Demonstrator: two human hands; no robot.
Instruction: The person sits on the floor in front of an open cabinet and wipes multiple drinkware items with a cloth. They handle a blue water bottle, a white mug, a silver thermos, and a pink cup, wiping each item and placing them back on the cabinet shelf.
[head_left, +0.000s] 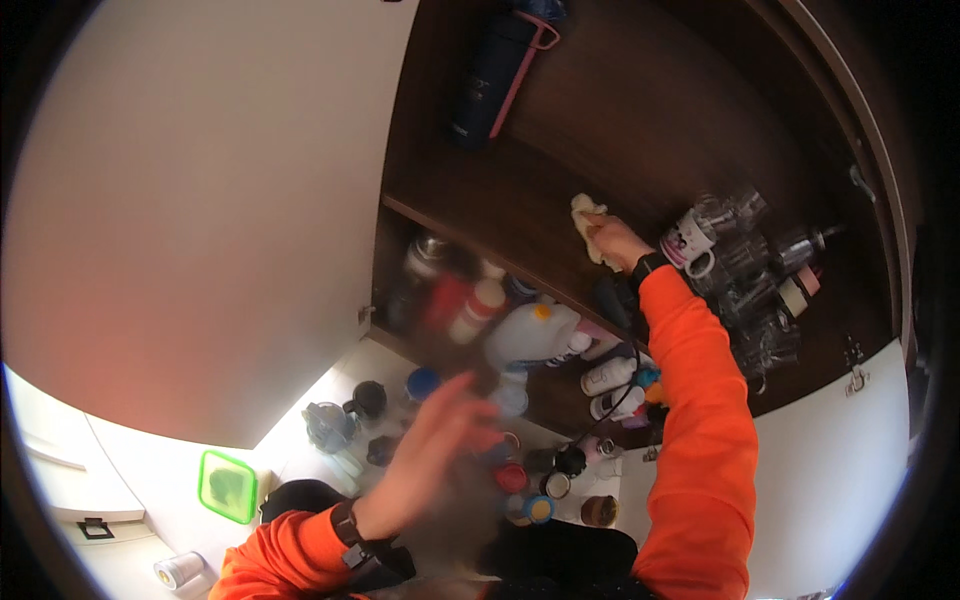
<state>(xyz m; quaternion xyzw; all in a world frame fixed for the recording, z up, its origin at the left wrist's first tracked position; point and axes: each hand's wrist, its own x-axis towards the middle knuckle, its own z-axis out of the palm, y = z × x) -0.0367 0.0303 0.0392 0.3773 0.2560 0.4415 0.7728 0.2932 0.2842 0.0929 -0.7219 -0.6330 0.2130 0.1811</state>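
Observation:
My right hand (616, 238) holds a crumpled pale cloth (586, 217) against the dark wooden shelf (480, 195) of an open cabinet. Right of that hand stand a white mug with a printed pattern (688, 238) and several clear glasses (742, 262). A dark blue bottle with a pink handle (487, 82) is at the shelf's upper left. My left hand (439, 442) is raised over the lower area, blurred, with its fingers apart and nothing seen in it. A dark object with a cable (616, 300) lies at the shelf's front edge, close to my right wrist.
On the lower shelf are a white jug with a yellow cap (532, 334), a red container (448, 298) and white bottles (609, 375). Several jars and bottles stand below, with a blue-lidded jar (538, 510). A green-rimmed food container (227, 486) is at left. Open cabinet doors (210, 210) flank both sides.

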